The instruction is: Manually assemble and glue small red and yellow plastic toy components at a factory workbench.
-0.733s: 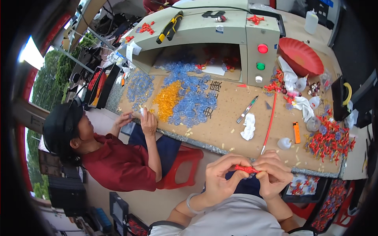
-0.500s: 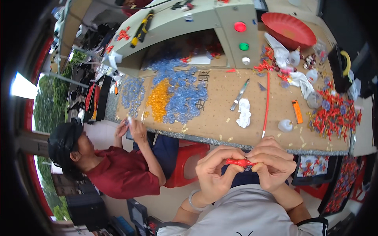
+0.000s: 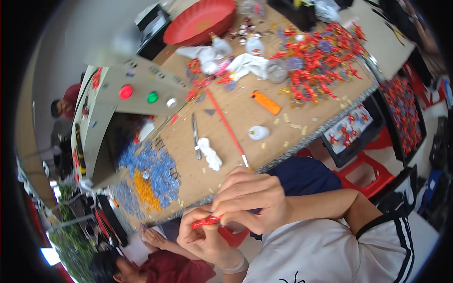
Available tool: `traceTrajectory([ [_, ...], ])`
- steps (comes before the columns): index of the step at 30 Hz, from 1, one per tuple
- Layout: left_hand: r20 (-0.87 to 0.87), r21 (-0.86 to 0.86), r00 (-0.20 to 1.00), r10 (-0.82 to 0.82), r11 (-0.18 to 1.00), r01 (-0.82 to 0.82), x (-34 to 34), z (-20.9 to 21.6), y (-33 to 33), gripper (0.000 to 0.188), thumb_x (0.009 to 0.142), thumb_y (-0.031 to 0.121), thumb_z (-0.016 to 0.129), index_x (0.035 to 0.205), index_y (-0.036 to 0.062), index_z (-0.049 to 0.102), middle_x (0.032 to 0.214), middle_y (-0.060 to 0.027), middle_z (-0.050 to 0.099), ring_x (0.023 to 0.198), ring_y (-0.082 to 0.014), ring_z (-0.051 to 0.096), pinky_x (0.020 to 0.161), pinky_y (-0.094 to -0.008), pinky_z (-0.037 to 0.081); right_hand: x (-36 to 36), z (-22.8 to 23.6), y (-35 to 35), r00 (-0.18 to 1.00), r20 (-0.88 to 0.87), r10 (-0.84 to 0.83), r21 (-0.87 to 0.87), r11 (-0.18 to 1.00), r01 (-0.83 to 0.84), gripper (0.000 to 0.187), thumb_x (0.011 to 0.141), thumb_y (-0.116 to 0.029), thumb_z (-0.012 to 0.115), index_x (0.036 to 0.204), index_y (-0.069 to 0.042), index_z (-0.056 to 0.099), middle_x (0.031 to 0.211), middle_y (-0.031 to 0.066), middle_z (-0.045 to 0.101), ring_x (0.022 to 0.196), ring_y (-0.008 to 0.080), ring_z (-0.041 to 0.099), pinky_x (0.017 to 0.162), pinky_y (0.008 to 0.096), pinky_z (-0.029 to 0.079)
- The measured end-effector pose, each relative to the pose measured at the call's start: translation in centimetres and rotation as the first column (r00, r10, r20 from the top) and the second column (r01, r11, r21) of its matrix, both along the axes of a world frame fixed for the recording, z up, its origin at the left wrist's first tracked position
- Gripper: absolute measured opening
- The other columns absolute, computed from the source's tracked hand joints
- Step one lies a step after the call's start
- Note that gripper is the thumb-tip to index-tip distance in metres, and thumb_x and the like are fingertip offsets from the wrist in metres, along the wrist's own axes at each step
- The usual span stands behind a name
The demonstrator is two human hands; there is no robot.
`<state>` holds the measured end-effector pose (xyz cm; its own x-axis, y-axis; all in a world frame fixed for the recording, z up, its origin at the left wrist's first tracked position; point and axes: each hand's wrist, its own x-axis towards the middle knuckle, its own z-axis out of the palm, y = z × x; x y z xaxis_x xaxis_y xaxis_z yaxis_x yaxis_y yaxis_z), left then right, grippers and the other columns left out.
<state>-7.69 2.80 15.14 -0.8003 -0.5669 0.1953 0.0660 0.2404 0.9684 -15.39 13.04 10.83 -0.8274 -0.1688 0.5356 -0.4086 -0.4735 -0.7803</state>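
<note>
A small glossy red piece (image 3: 206,221) is pinched between the fingers of both hands, in front of my shirt and just off the table's near edge. My left hand (image 3: 204,241) grips it from below and the left, thumb pressed against it. My right hand (image 3: 257,200) closes over its other end, fingertips touching those of my left. The fingers hide part of the piece, so its exact kind cannot be made out. Just beyond my right knuckles lies a slim red stick with a pale tip (image 3: 226,123).
On the table lie white tissue (image 3: 210,154), a craft knife (image 3: 195,134), an orange case (image 3: 265,102), a small bottle (image 3: 258,132), heaped red pieces (image 3: 314,63), blue beads (image 3: 158,170) and amber beads (image 3: 146,188). A co-worker (image 3: 165,269) sits left. A machine (image 3: 146,89) and red basin (image 3: 200,21) stand behind.
My view has turned toward the right and tilted. Both hands have shifted left in the picture, the right now lying over the left, with the red piece still held.
</note>
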Motion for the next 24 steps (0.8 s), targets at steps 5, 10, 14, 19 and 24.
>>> traceTrajectory([
  [5,-0.023,-0.089,0.999,-0.046,0.995,0.043,-0.1,-0.3,0.0,0.037,0.083,0.026,0.073,0.090,-0.0046,0.055,0.086,-0.0094,0.056,0.078,-0.0149,0.053,0.072,-0.0244,0.044,0.2,-0.1,0.5,0.995,-0.021,-0.093,-0.079,0.993,0.091,0.008,0.075,-0.004,0.074,0.080,-0.001,0.070,0.081,0.0087,0.069,0.075,0.0216,0.064,0.070,0.0339,0.047],
  [10,-0.031,-0.125,0.997,-0.077,0.990,0.073,0.1,-0.3,-0.2,0.035,0.083,0.028,0.072,0.084,-0.0032,0.055,0.081,-0.0110,0.057,0.075,-0.0162,0.053,0.071,-0.0257,0.041,0.7,0.1,0.8,0.991,-0.037,-0.129,-0.107,0.986,0.125,0.009,0.077,-0.009,0.073,0.081,-0.001,0.068,0.082,0.0075,0.067,0.076,0.0220,0.063,0.070,0.0334,0.046],
  [14,-0.015,-0.112,0.992,-0.129,0.986,0.127,0.3,-0.2,-0.5,0.034,0.084,0.026,0.072,0.085,-0.0028,0.054,0.083,-0.0106,0.055,0.078,-0.0167,0.053,0.073,-0.0270,0.042,0.7,0.4,1.3,0.988,-0.051,-0.149,-0.122,0.982,0.142,0.011,0.078,-0.011,0.073,0.081,-0.002,0.068,0.081,0.0065,0.067,0.076,0.0217,0.063,0.070,0.0327,0.046],
  [19,-0.020,-0.165,0.993,-0.115,0.980,0.110,0.6,0.0,-0.5,0.032,0.084,0.025,0.071,0.086,-0.0021,0.054,0.084,-0.0084,0.054,0.079,-0.0162,0.053,0.074,-0.0279,0.042,0.9,0.5,1.1,0.986,-0.055,-0.158,-0.136,0.979,0.150,0.012,0.079,-0.013,0.073,0.081,-0.002,0.069,0.082,0.0058,0.067,0.076,0.0211,0.063,0.070,0.0325,0.046],
  [24,-0.049,-0.168,0.994,-0.102,0.981,0.093,0.4,0.2,0.0,0.029,0.086,0.023,0.070,0.087,-0.0019,0.054,0.084,-0.0071,0.054,0.078,-0.0154,0.053,0.074,-0.0279,0.042,0.8,0.7,1.1,0.982,-0.052,-0.180,-0.134,0.976,0.172,0.012,0.079,-0.014,0.073,0.081,-0.002,0.069,0.082,0.0055,0.067,0.076,0.0206,0.063,0.070,0.0323,0.046],
])
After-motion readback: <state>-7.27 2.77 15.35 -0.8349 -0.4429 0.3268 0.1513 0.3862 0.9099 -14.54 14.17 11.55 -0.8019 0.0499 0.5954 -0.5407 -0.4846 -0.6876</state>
